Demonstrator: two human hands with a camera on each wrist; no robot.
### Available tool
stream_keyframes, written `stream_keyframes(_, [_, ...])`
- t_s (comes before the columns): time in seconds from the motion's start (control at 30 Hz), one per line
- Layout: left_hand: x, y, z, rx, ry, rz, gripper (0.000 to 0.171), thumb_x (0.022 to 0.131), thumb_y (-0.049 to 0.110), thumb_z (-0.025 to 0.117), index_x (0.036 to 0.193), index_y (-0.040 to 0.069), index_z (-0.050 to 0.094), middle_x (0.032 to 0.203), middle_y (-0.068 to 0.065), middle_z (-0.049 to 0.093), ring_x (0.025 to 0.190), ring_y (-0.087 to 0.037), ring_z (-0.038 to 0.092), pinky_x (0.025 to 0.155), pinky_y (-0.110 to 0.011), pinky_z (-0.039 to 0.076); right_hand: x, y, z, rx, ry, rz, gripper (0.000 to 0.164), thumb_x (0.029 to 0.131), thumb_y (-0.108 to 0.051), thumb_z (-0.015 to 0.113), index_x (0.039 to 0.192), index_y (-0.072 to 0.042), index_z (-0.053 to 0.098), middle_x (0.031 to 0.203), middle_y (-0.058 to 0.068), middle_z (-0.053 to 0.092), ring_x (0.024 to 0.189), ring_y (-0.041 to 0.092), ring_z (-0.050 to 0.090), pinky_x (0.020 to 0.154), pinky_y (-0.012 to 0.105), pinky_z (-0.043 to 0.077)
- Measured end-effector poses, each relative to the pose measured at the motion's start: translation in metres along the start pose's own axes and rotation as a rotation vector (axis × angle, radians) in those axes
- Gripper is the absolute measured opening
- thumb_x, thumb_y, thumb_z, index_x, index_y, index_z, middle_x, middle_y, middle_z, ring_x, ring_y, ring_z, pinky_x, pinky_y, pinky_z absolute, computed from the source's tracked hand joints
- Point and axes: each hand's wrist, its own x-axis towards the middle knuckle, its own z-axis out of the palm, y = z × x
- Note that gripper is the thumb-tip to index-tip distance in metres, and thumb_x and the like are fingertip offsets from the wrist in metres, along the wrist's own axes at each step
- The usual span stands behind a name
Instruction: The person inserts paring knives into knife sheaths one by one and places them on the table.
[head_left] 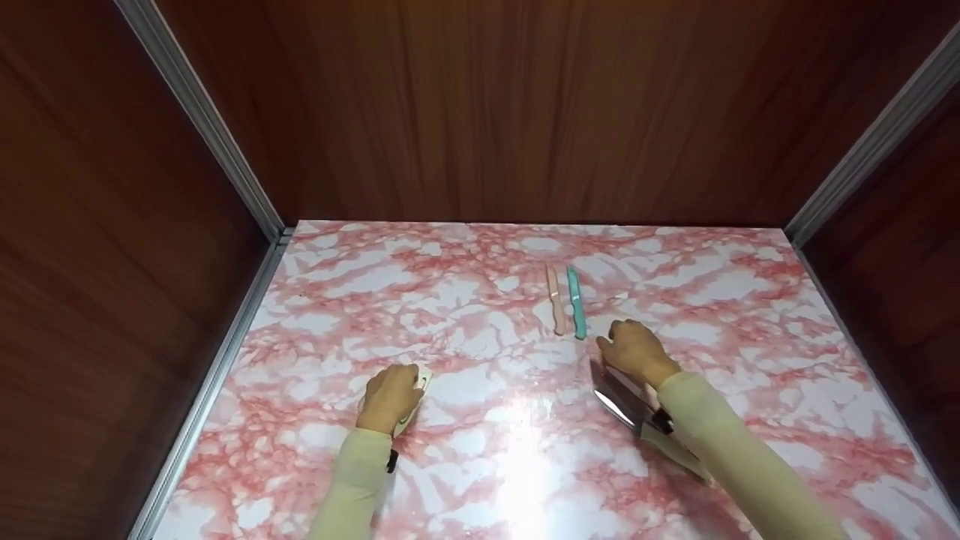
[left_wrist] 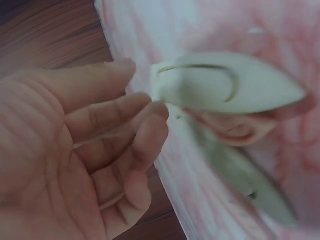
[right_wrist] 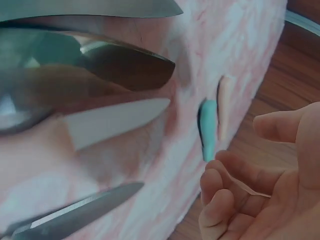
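My left hand (head_left: 390,394) hovers over a white pointed piece with a curved slot (left_wrist: 210,82), its fingers loosely bent and no grip showing. Under that piece, in the left wrist view, lie a pinkish piece (left_wrist: 240,127) and a grey-green pointed one (left_wrist: 245,180). My right hand (head_left: 637,352) has loosely bent fingers and holds nothing. Just beyond its fingertips lies a teal knife (head_left: 576,304), with a pale pink knife (head_left: 556,304) alongside. Beneath the right wrist are a shiny wide metal blade (right_wrist: 125,62), a white blade (right_wrist: 120,122) and a dark grey blade (right_wrist: 85,212).
The table (head_left: 480,480) has a red and white marbled top. Dark wood panels (head_left: 480,112) enclose it at the back and both sides, with metal rails (head_left: 202,105) at the corners. Another grey blade (right_wrist: 90,9) crosses the top of the right wrist view.
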Motion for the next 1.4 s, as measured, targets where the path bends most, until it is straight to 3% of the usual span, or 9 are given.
stream_keyframes(0.17, [0.0,0.002,0.012,0.064,0.062,0.004,0.011,0.079,0.008,0.072,0.082,0.005,0.061,0.072,-0.009,0.058,0.067,-0.028,0.058,0.059,-0.043,0.047,-0.022,0.014,-0.011,0.029,0.02,0.022,0.034,0.092,-0.025,0.052,0.092,0.008,0.062,0.09,0.023,0.06,0.085,0.041,0.058,0.075,0.052,0.044])
stream_keyframes(0.43, [-0.006,0.002,0.018,0.053,0.049,0.011,0.022,0.076,0.009,0.076,0.079,0.008,0.055,0.069,-0.006,0.054,0.062,-0.027,0.056,0.056,-0.042,0.045,-0.046,0.044,-0.02,0.062,0.01,0.095,0.051,0.097,-0.04,0.048,0.099,0.01,0.061,0.096,0.026,0.06,0.086,0.042,0.058,0.075,0.053,0.045])
stream_keyframes(0.6, [-0.01,0.004,0.021,0.059,0.088,0.027,0.021,0.075,0.006,0.076,0.076,0.007,0.055,0.068,-0.007,0.054,0.062,-0.028,0.056,0.056,-0.042,0.045,-0.06,0.062,-0.021,0.111,0.03,0.132,0.04,0.095,-0.029,0.047,0.098,0.009,0.061,0.086,0.019,0.061,0.079,0.034,0.059,0.074,0.05,0.045])
stream_keyframes(0.73, [-0.011,0.007,0.022,0.047,0.114,0.064,0.017,0.075,0.003,0.072,0.072,0.006,0.055,0.068,-0.007,0.054,0.061,-0.027,0.056,0.054,-0.042,0.045,-0.071,0.074,-0.02,0.142,0.044,0.158,0.042,0.097,-0.032,0.047,0.099,0.007,0.061,0.082,0.015,0.062,0.074,0.029,0.059,0.071,0.048,0.046])
stream_keyframes(0.97, [-0.01,0.009,0.027,0.036,0.068,0.062,0.016,0.076,0.008,0.074,0.078,0.006,0.058,0.073,-0.007,0.053,0.067,-0.027,0.057,0.057,-0.043,0.046,-0.083,0.087,-0.022,0.145,0.072,0.17,0.039,0.097,-0.03,0.049,0.097,0.006,0.063,0.087,0.019,0.064,0.075,0.031,0.06,0.069,0.048,0.046])
stream_keyframes(1.13, [-0.01,0.011,0.028,0.021,0.053,0.032,0.019,0.075,0.009,0.076,0.083,0.007,0.059,0.075,-0.007,0.054,0.067,-0.027,0.056,0.057,-0.042,0.046,-0.088,0.092,-0.024,0.121,0.07,0.106,0.024,0.092,-0.018,0.055,0.093,0.003,0.066,0.084,0.017,0.065,0.072,0.03,0.06,0.066,0.047,0.047])
stream_keyframes(1.27, [-0.01,0.013,0.027,0.015,0.054,-0.011,0.021,0.075,0.009,0.076,0.087,0.006,0.058,0.075,-0.009,0.054,0.067,-0.03,0.057,0.056,-0.044,0.045,-0.093,0.085,-0.019,0.129,-0.009,-0.001,0.012,0.088,-0.015,0.062,0.085,-0.006,0.069,0.077,0.006,0.064,0.067,0.02,0.057,0.063,0.04,0.047])
stream_keyframes(1.4, [-0.01,0.015,0.026,0.006,0.05,-0.031,0.021,0.074,0.008,0.074,0.085,0.006,0.057,0.074,-0.01,0.054,0.066,-0.031,0.057,0.056,-0.045,0.045,-0.103,0.074,-0.01,0.114,-0.066,-0.123,0.011,0.084,-0.015,0.068,0.074,-0.013,0.068,0.068,-0.005,0.06,0.06,0.012,0.052,0.058,0.032,0.044])
